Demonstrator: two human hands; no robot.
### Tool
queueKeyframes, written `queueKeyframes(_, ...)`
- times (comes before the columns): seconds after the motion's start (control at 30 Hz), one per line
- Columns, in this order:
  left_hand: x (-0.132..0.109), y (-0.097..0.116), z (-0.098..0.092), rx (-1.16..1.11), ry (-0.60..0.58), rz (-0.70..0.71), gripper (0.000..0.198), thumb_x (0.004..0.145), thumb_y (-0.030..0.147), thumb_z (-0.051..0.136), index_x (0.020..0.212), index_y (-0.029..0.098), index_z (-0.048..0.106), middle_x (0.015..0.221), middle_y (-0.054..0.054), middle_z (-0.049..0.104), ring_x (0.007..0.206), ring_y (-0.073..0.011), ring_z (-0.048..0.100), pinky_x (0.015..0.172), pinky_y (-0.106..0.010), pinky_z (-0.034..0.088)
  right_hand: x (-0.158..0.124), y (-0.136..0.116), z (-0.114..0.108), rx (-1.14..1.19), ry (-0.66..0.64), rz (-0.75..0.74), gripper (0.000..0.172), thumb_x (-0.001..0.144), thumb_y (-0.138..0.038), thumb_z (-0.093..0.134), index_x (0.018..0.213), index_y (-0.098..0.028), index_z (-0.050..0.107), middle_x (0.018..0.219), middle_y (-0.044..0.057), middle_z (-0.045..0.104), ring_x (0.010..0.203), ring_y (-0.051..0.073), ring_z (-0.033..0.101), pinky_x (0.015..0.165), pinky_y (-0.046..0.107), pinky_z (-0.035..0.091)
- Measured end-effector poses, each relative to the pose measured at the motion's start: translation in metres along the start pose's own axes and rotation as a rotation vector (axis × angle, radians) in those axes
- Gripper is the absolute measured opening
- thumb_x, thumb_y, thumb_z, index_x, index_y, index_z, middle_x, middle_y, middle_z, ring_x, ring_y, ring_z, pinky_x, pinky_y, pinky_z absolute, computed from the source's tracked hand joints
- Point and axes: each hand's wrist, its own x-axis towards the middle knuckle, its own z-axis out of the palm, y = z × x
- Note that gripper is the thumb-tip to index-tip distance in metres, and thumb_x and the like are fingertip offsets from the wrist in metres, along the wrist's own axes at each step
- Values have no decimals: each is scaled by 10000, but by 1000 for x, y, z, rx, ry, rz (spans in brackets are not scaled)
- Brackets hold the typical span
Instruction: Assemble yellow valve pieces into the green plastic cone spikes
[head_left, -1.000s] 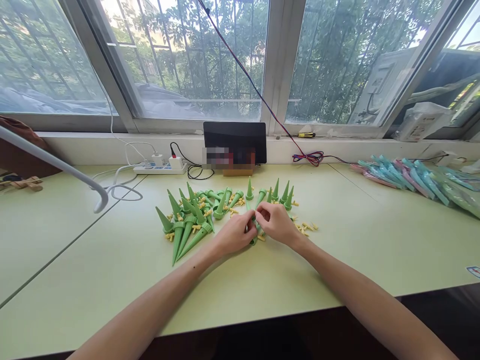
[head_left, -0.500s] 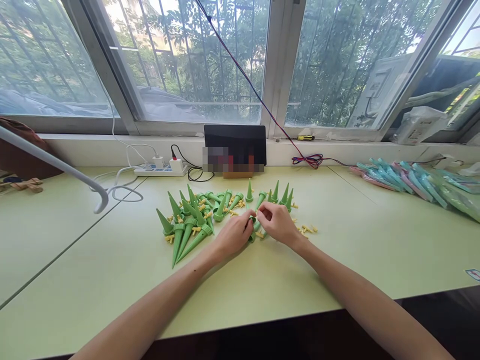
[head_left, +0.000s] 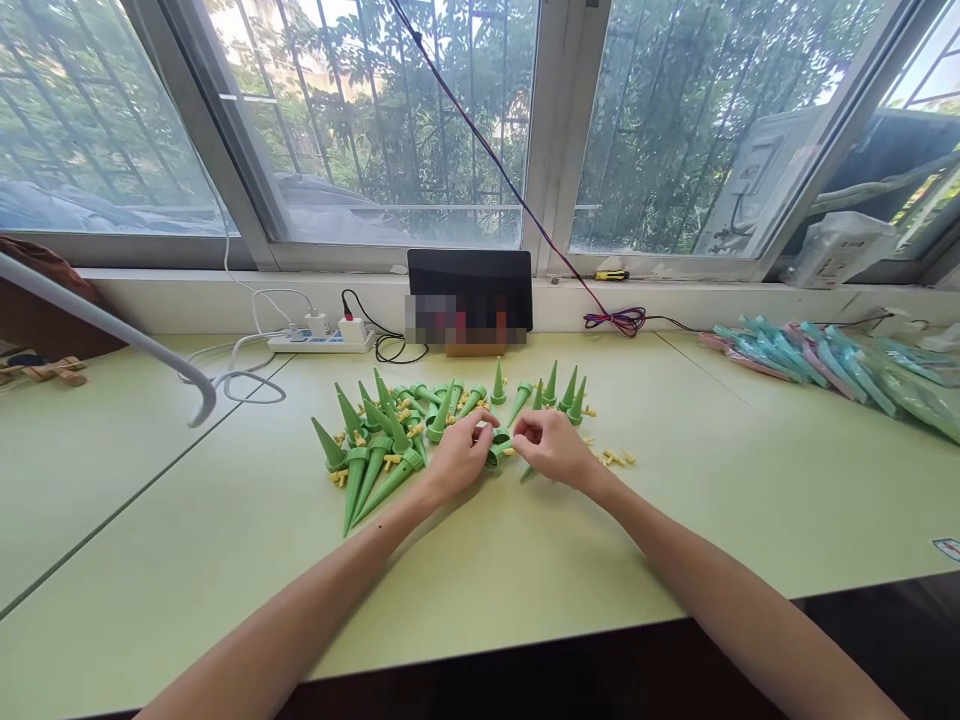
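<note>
My left hand (head_left: pixel 459 455) is closed with its fingers curled at a green plastic plant watering spike (head_left: pixel 493 460), whose round open end faces me. Right beside it, my right hand (head_left: pixel 553 447) is closed too, thumb and forefinger pinched; what sits in the pinch is too small to make out. A small yellow piece (head_left: pixel 509 451) shows between the two hands. The tip of another green cone (head_left: pixel 527 474) pokes out below my right hand. To the left spreads a pile of green spikes (head_left: pixel 358 475) with yellow T-shaped valves (head_left: pixel 391 460) among them.
Several upright green cones (head_left: pixel 551 383) stand behind my right hand, with loose yellow valves (head_left: pixel 616 458) to its right. A tablet (head_left: pixel 469 280) leans at the wall. A power strip (head_left: pixel 322 341), a white curved bar (head_left: pixel 112 320) and bagged packets (head_left: pixel 817 360) lie farther out.
My left hand has shifted a little left, away from my right hand, widening the gap between them. The green pieces between the hands have moved, and a cone tip now shows under my right hand.
</note>
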Motion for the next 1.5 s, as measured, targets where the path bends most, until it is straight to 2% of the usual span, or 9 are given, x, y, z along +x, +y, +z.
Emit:
queueKeyframes(0.23, 1, -1, 1, -109, -11, -47, 244, 883, 355, 420, 916, 182, 589, 564, 70, 436, 448, -87, 341, 472, -221, 258, 3, 2, -1, 111, -70, 74, 129, 695, -214, 518, 574, -182, 551, 494, -43, 486, 488, 102, 428, 501, 228, 309)
queueKeyframes(0.53, -1, 4, 0, -198, 13, -104, 200, 879, 335, 428, 912, 192, 564, 560, 78, 440, 372, -74, 370, 411, -215, 271, 3, 4, -4, 169, -79, 109, 174, 675, -206, 494, 502, -191, 488, 427, -59, 380, 442, 94, 382, 469, 235, 262)
queueKeyframes(0.73, 0, 4, 0, -210, 5, -125, 192, 878, 337, 432, 911, 197, 559, 567, 79, 448, 362, -70, 377, 399, -210, 272, 3, 3, -4, 160, -98, 117, 165, 669, -210, 492, 506, -189, 501, 421, -61, 372, 431, 89, 374, 456, 230, 258)
queueKeyframes(0.93, 0, 3, 0, -212, 11, -132, 200, 876, 341, 438, 919, 195, 567, 602, 72, 459, 368, -65, 378, 396, -211, 286, 2, 2, -4, 251, -72, 159, 170, 662, -216, 488, 495, -195, 463, 405, -66, 366, 396, 79, 361, 424, 219, 254)
queueKeyframes(1.2, 0, 4, 0, -190, 23, -120, 205, 871, 337, 438, 910, 191, 576, 564, 78, 429, 365, -70, 362, 395, -214, 276, 1, 2, -4, 245, -126, 178, 153, 673, -195, 492, 520, -193, 503, 387, -68, 424, 361, 81, 401, 388, 200, 289)
queueKeyframes(1.5, -1, 5, 1, -255, 20, -159, 184, 888, 359, 461, 904, 205, 561, 587, 76, 456, 320, -67, 384, 325, -206, 289, 1, 0, -5, 186, -130, 137, 90, 731, -211, 565, 647, -185, 582, 491, -43, 552, 437, 99, 503, 443, 202, 361)
